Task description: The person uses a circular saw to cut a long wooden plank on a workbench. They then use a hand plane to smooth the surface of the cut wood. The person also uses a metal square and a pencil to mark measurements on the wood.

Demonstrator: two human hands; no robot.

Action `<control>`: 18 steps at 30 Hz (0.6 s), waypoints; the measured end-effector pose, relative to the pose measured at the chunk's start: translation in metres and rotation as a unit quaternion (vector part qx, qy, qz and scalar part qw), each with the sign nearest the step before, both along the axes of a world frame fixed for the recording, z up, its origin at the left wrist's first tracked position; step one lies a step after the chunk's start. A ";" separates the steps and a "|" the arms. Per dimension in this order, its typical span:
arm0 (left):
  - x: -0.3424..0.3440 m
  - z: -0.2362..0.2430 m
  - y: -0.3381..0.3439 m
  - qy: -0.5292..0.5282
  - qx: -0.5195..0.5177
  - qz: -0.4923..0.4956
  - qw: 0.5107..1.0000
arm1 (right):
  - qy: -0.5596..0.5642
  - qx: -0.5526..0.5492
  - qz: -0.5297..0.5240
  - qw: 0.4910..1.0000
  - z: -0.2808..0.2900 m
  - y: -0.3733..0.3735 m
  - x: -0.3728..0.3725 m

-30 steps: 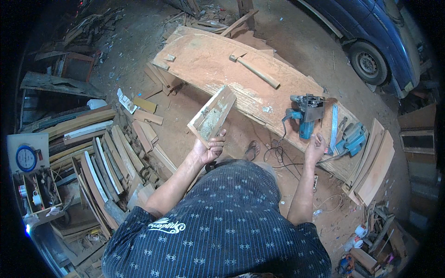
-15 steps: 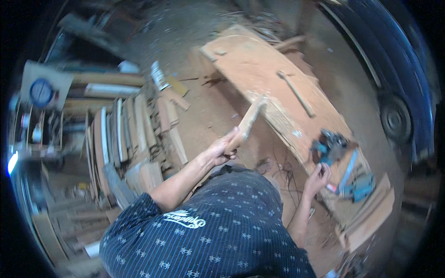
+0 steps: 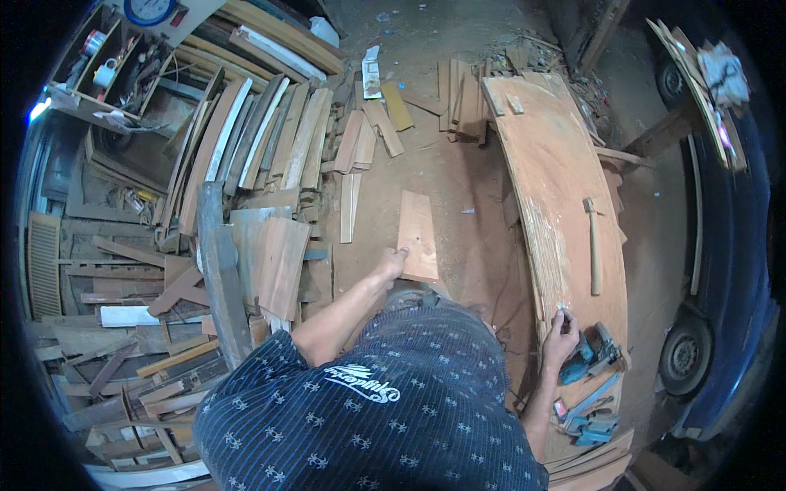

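My left hand (image 3: 393, 263) grips a small tapered board (image 3: 419, 225) by its left edge, its broad face turned up with a small dark mark on it. My right hand (image 3: 562, 331) is by the left edge of the long dusty wooden bench (image 3: 548, 147), fingers curled together; whether they hold anything small is unclear. Just right of it lies a teal power saw (image 3: 589, 356). A hammer (image 3: 593, 245) with a wooden handle lies on the bench above that hand. A blue level (image 3: 594, 401) and a second teal tool (image 3: 594, 430) lie below the saw.
Stacked boards (image 3: 262, 131) and offcuts (image 3: 147, 385) fill the left side, with a shelf box (image 3: 98, 74) and round blue clock (image 3: 147, 10) behind. Loose planks (image 3: 377, 131) lie on the dirt floor ahead. A dark blue vehicle (image 3: 720, 327) stands along the right, near a post (image 3: 602, 37).
The view has swung left, bringing more wood piles in and placing the bench lengthwise at right. The held board has turned from its rough, stained side to a smooth face.
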State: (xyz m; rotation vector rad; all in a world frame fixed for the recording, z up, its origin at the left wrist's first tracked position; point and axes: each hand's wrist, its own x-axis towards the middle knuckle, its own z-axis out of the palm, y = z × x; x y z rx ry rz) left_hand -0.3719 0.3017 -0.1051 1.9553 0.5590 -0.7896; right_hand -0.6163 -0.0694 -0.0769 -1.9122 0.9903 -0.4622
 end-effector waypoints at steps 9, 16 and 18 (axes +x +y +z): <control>0.219 0.005 0.131 -0.187 0.310 -0.119 0.925 | 0.068 0.026 -0.007 0.997 0.011 0.044 0.106; 0.393 -0.103 0.259 -0.198 0.211 0.033 0.957 | 0.106 0.091 0.130 0.982 -0.015 0.114 0.205; 0.390 -0.136 0.265 -0.182 0.161 0.010 0.970 | 0.121 0.115 0.150 0.974 -0.028 0.125 0.215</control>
